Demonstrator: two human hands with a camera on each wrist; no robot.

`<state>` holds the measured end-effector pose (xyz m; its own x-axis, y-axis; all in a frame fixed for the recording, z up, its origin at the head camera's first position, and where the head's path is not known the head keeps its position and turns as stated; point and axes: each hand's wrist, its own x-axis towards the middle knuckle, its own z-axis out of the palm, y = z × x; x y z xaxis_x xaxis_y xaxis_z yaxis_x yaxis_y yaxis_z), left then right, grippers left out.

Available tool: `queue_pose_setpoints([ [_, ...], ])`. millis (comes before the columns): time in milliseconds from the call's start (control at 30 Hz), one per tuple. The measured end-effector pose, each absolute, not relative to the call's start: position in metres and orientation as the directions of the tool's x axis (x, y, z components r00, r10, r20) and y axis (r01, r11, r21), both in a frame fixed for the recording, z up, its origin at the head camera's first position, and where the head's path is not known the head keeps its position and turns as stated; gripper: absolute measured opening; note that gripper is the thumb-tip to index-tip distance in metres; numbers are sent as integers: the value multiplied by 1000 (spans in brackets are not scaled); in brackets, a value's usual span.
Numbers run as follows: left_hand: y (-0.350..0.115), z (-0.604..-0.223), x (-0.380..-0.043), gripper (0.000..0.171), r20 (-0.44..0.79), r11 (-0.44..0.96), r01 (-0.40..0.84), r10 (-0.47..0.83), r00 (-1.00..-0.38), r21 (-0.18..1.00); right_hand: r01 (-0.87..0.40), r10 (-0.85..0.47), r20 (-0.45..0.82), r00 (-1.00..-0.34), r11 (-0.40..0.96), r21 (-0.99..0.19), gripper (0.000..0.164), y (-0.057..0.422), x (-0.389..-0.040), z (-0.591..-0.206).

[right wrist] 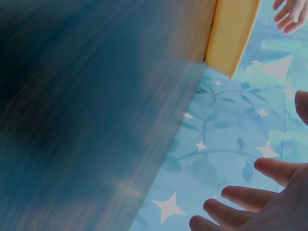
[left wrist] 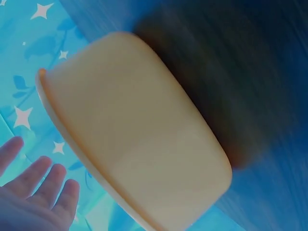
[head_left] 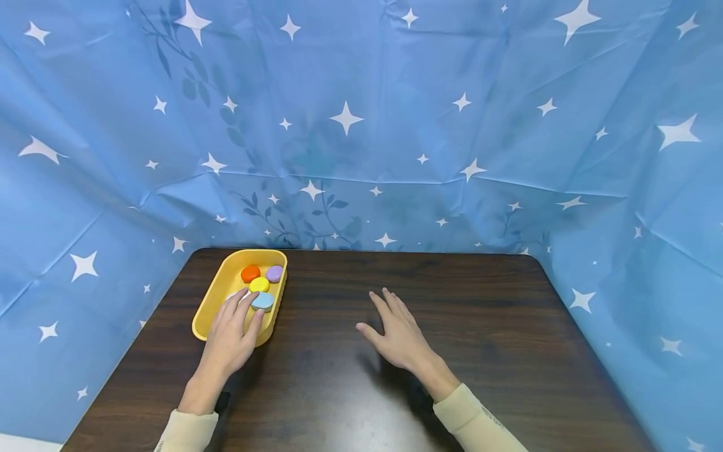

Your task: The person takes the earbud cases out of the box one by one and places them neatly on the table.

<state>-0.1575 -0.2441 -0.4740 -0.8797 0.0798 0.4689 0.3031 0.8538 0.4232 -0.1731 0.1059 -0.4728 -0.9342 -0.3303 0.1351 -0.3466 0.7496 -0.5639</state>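
Note:
A yellow plastic tray (head_left: 211, 307) stands at the table's back left. Inside lie small rounded pieces: an orange one (head_left: 250, 274), a purple one (head_left: 274, 274), a yellow one (head_left: 260, 285) and a light blue one (head_left: 262, 301). Something white beside them is mostly hidden by fingers. My left hand (head_left: 228, 339) hovers over the tray's near end, fingers spread and holding nothing; in the left wrist view its fingers (left wrist: 41, 175) show above the rim. Over the middle of the table, well right of the tray, my right hand (head_left: 402, 339) is held with fingers extended and nothing in its grasp.
The dark wood-grain table (head_left: 452, 295) has rounded back corners. A blue cloth with white stars (head_left: 361, 125) hangs behind it and along both sides.

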Motion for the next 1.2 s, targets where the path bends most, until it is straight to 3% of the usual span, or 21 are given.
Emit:
queue_pose_setpoints([
  [1200, -294, -458, -174, 45, 378, 816, 141, -101, -920, 561, -372, -385, 146, -911, 618, -693, 70, 64, -183, -471],
])
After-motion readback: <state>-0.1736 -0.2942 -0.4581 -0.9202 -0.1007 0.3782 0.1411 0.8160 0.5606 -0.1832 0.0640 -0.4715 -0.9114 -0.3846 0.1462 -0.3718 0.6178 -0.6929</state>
